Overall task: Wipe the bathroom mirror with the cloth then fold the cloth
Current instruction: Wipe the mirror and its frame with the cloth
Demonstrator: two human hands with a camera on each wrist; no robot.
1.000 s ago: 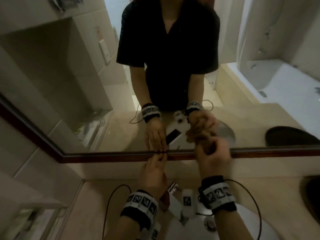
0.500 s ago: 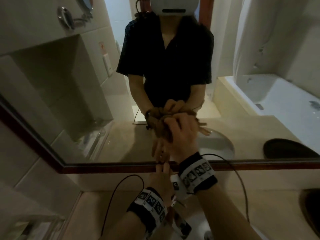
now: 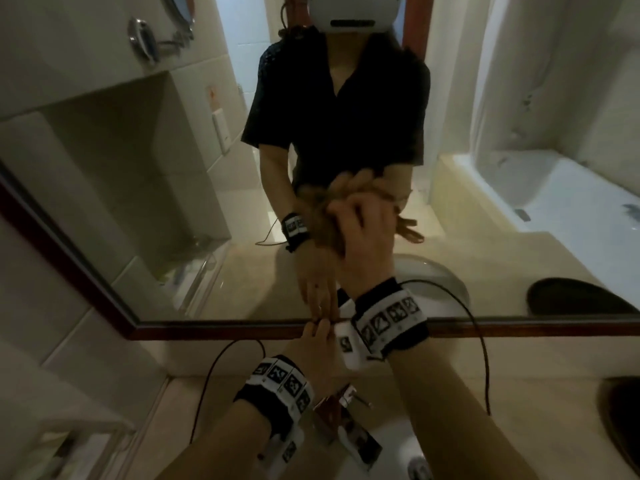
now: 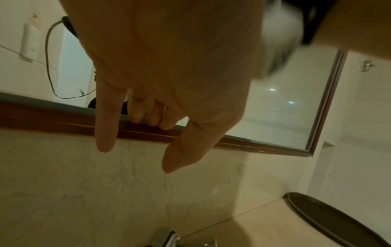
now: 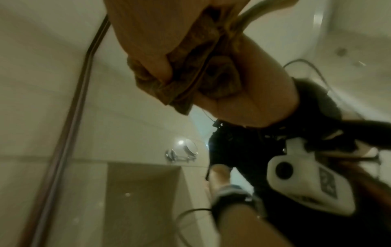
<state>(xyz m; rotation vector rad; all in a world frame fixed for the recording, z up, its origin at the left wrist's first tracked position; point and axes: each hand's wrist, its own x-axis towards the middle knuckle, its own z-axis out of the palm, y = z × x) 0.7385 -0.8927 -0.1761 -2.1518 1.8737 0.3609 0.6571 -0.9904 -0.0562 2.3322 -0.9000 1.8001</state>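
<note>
The brown cloth [image 5: 186, 71] is bunched in my right hand [image 3: 363, 233], fingers curled round it, pressed against the mirror [image 3: 156, 161] glass above the lower frame [image 3: 207, 329] to wipe. My left hand [image 3: 311, 348] holds nothing: fingertips [image 4: 148, 117] rest loosely on that frame, apparently steadying me over the counter [image 4: 84, 192].

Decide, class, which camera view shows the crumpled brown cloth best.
The right wrist view: the crumpled brown cloth fills the upper frame, bunched in the right hand, its folds visible. The head view shows only a brown edge beside that hand against the mirror. The left wrist view shows none.
</note>
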